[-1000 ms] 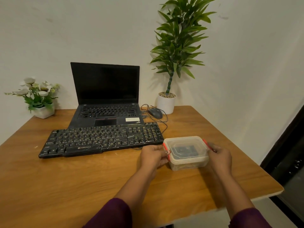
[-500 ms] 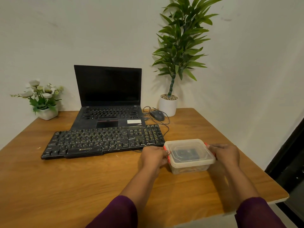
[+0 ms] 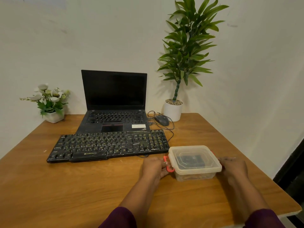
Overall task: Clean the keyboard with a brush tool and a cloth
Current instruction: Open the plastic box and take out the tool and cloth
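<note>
A black dusty keyboard [image 3: 108, 145] lies across the wooden table [image 3: 65, 186] in front of a laptop. To its right stands a clear plastic box [image 3: 195, 162] with a lid and red side clips; something dark shows inside. My left hand [image 3: 154, 167] is at the box's left side, fingers on the red clip [image 3: 168, 167], which is flipped outward. My right hand [image 3: 233, 168] is pressed against the box's right side, where the other clip is mostly hidden. No brush or cloth is plainly visible.
An open black laptop [image 3: 113, 102] sits behind the keyboard. A wired mouse [image 3: 162, 120] and its cable lie by a tall potted plant [image 3: 173, 109]. A small flower pot [image 3: 52, 115] stands back left. The table's right edge is close to the box.
The left red clip has swung outward from the box under my left fingers. Both hands stay at the box's sides, and the view has shifted slightly.
</note>
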